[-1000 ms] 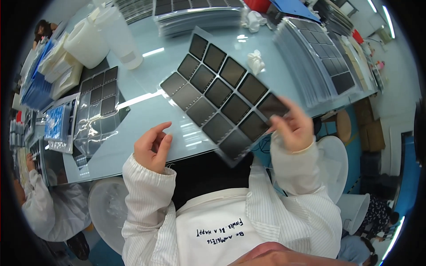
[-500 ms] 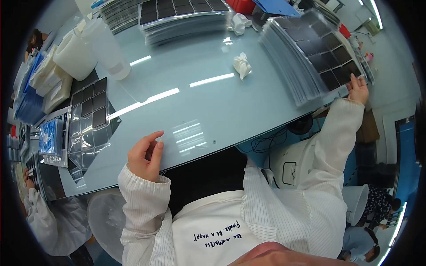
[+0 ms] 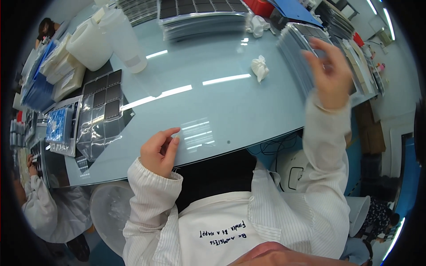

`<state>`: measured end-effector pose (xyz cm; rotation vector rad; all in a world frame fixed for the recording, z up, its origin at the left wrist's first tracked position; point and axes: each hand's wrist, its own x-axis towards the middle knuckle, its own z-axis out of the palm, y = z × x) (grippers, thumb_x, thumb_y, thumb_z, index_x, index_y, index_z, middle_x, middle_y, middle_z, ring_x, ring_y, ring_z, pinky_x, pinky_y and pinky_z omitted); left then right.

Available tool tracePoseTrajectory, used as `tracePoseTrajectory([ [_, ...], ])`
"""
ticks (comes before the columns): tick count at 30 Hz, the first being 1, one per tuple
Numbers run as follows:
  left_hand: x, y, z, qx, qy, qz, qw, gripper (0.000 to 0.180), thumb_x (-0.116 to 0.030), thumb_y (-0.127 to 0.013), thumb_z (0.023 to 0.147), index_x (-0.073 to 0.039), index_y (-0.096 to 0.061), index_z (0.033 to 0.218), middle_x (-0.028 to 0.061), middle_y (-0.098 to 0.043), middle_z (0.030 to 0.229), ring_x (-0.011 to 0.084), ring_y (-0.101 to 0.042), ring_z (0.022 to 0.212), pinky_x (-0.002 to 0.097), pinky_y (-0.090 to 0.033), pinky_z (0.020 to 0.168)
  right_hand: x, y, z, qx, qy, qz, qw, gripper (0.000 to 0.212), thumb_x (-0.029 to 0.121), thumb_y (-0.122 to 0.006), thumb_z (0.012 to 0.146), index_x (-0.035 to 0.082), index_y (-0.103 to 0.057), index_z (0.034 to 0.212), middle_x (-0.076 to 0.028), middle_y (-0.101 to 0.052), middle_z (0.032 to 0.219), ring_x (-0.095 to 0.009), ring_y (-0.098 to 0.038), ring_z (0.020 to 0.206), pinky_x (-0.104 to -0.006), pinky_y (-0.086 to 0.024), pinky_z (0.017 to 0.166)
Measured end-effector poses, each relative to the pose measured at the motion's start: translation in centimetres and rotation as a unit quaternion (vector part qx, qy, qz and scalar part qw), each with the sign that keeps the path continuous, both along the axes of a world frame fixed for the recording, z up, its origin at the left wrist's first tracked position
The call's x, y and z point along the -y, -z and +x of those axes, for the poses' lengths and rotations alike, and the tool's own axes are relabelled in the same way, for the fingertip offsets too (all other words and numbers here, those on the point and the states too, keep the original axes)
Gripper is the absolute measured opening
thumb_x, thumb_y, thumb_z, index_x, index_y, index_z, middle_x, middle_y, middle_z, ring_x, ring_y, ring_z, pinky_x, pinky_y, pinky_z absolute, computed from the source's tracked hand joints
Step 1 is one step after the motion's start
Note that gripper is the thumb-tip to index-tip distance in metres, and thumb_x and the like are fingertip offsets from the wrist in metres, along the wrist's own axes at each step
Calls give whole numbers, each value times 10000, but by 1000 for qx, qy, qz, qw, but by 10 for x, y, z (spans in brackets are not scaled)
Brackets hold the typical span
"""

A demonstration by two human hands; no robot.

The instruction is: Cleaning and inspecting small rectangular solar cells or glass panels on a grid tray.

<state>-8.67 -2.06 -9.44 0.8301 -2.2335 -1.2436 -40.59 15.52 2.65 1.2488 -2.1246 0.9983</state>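
Just above the glass tabletop (image 3: 213, 102), near its front edge, my left hand (image 3: 159, 150) has half-curled fingers, its thumb apart from the forefinger and nothing held. My right hand (image 3: 330, 73), smeared by motion, is over the stack of clear plastic pocket sheets with dark squares (image 3: 295, 55) at the right. Its thumb and forefinger are spread, and no item shows between them. Much of that stack is hidden behind this hand and sleeve. A crumpled white tissue (image 3: 260, 68) lies left of the stack.
Another stack of pocket sheets (image 3: 204, 26) stands at the back. Left are a translucent bottle (image 3: 126, 44), a white roll (image 3: 88, 46), a loose pocket sheet (image 3: 100, 115) and a blue packet (image 3: 57, 126). A bin (image 3: 108, 213) stands below the table; a co-worker's sleeve (image 3: 37, 199) shows at far left.
My right hand has left the near right corner of the sheet stack and moved up and left across it. My left hand keeps its pose. The whole view has shifted slightly.
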Motion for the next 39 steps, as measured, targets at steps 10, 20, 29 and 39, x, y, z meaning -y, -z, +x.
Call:
tracePoseTrajectory([
  [10,-4,-10,-5,-33,9,16,999,158,-73,-588,870,-7,-658,995,32,-571,678,91,-498,602,225,-402,573,242,80,-80,-320,25,71,944,443,294,-699,805,133,-585,1202,-72,-634,1114,-214,-606,1020,-323,-490,857],
  [20,2,-6,-1,-40,17,22,999,181,-120,-580,890,2,-656,1001,65,-610,687,107,-524,579,241,-434,548,184,43,-54,-314,-17,155,936,289,52,-602,827,192,-675,1070,-28,-698,938,-193,-660,858,-300,-542,751],
  [29,12,-2,4,-116,52,216,968,599,-437,-221,989,-17,-620,1142,61,-662,875,109,-511,708,234,-410,680,60,-20,41,-224,-437,3,871,96,62,-609,786,34,-686,837,-152,-695,936,-306,-653,975,-482,-396,971],
  [39,-15,0,-5,-268,169,503,804,627,-444,-470,939,-22,-305,1373,120,-554,1190,218,-539,1094,375,-407,984,0,-6,109,-172,-496,-11,851,85,104,-663,780,103,-649,865,-64,-704,934,-243,-660,966,-385,-420,926],
])
